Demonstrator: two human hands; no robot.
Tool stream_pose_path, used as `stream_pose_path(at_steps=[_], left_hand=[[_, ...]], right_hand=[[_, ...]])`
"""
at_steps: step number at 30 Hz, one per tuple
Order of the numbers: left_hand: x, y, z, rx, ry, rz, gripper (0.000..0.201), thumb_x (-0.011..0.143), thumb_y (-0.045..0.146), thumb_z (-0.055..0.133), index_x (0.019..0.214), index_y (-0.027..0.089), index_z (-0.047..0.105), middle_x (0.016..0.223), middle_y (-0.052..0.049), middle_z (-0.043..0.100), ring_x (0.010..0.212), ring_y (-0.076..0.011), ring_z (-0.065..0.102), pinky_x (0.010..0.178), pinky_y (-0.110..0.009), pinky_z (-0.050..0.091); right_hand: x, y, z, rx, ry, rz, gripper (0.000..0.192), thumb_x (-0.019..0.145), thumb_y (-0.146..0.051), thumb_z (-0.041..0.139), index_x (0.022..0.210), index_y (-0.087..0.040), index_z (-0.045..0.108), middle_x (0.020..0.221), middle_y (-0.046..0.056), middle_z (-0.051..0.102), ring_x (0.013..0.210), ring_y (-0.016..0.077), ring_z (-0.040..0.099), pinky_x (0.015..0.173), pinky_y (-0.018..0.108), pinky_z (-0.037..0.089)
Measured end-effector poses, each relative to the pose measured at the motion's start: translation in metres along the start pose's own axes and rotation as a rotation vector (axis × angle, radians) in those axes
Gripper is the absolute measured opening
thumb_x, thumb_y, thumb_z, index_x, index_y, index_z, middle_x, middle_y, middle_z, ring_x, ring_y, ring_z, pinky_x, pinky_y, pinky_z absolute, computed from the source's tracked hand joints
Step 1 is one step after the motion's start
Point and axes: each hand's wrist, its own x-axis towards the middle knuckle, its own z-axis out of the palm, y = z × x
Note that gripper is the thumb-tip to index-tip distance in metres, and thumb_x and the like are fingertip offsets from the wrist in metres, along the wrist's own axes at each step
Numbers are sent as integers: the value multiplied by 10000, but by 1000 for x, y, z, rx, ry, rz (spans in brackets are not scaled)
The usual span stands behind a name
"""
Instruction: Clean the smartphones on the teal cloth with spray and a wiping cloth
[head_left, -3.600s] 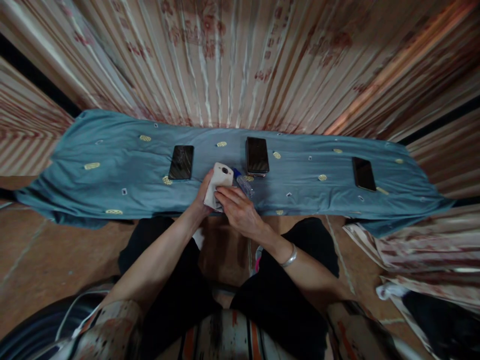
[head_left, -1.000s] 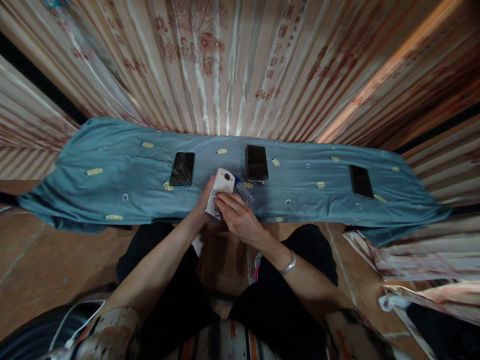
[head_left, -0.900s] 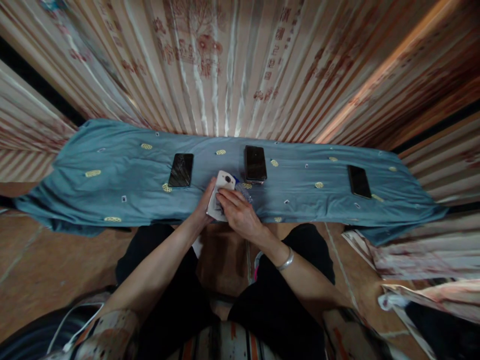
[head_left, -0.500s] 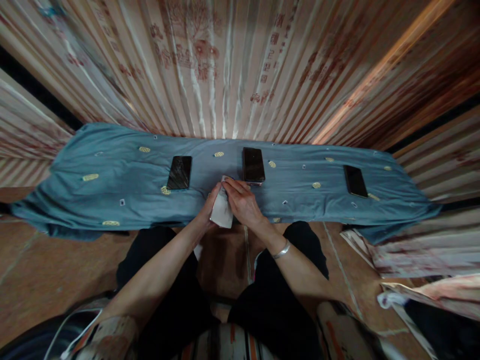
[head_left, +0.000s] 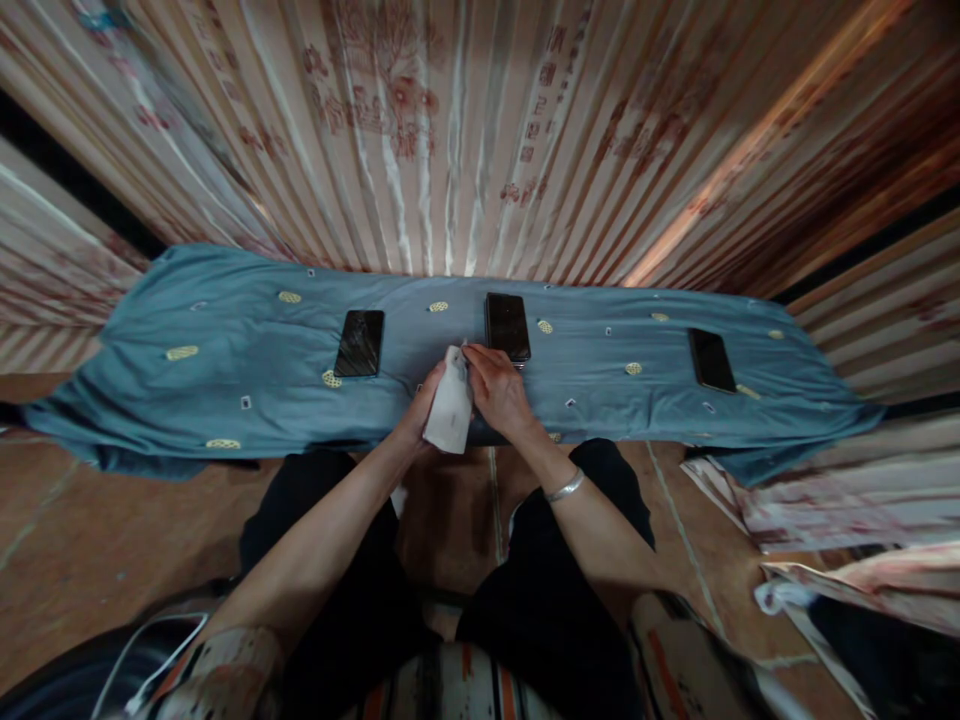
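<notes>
Head camera, looking down: a seated person holds a white phone [head_left: 449, 412] in both hands above the near edge of a surface draped in a blue-grey cloth [head_left: 225, 370] dotted with small yellow motifs. The left hand [head_left: 424, 398] grips the phone along its left side, fingers wrapped behind it; the right hand [head_left: 498, 388] is closed on the phone's upper right edge, fingertips at its top corner. The phone stands tilted, its pale back toward the camera. A silver bangle [head_left: 564, 487] circles the right wrist.

Three dark phones lie flat on the cloth, screens up. One phone [head_left: 360, 342] sits to the left of the hands, a second phone [head_left: 508, 326] just beyond the right hand, and a third phone [head_left: 710, 359] well apart toward the right end of the surface. Pleated curtains [head_left: 450, 130] with red printed patterns hang behind the surface. The person's knees in black trousers [head_left: 540, 590] are below, over a brown floor [head_left: 90, 530].
</notes>
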Motion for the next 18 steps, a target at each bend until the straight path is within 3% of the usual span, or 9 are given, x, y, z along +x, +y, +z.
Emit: stream_pose_path(at_steps=[10, 18], left_hand=[[0, 8, -5, -113, -12, 41, 386, 1020, 405, 416, 1063, 136, 689, 657, -23, 691, 478, -152, 604, 596, -302, 576], [4, 12, -5, -152, -21, 121, 409, 1042, 371, 350, 930, 136, 666, 628, -7, 689, 474, -119, 603, 495, -214, 509]], right_hand=[[-10, 5, 6, -2, -24, 32, 401, 969, -128, 399, 1275, -164, 657, 1278, 142, 693, 1170, 244, 632, 1076, 441, 498], [-16, -6, 5, 20, -74, 14, 394, 1000, -166, 389, 1287, -164, 659, 1305, 139, 682, 1177, 251, 633, 1098, 437, 487]])
